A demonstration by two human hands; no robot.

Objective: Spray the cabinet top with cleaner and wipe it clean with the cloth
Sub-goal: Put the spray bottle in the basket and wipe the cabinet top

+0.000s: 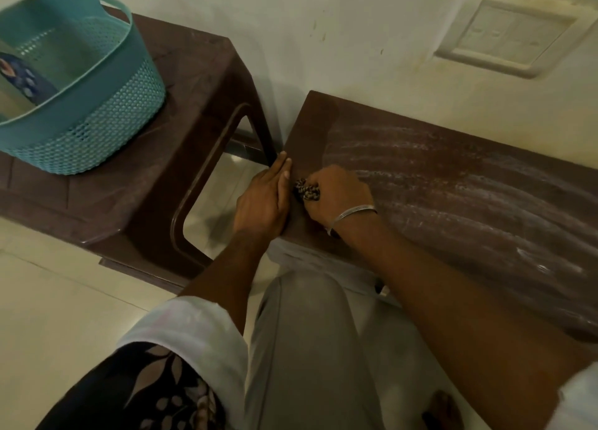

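The brown cabinet top [453,183] stretches from centre to the right against the wall, streaked with whitish curved smears. My right hand [336,193], with a silver bangle on the wrist, grips a small bunched patterned cloth [306,190] near the top's left end. My left hand [263,200] lies flat along the cabinet's left edge, fingers straight and pointing away, right beside the cloth. No spray bottle is in view.
A brown plastic stool [181,132] stands just left of the cabinet with a teal perforated basket [97,112] on it. A switch plate [508,35] is on the wall above. My knee in grey trousers [307,332] is below, over a pale tiled floor [64,300].
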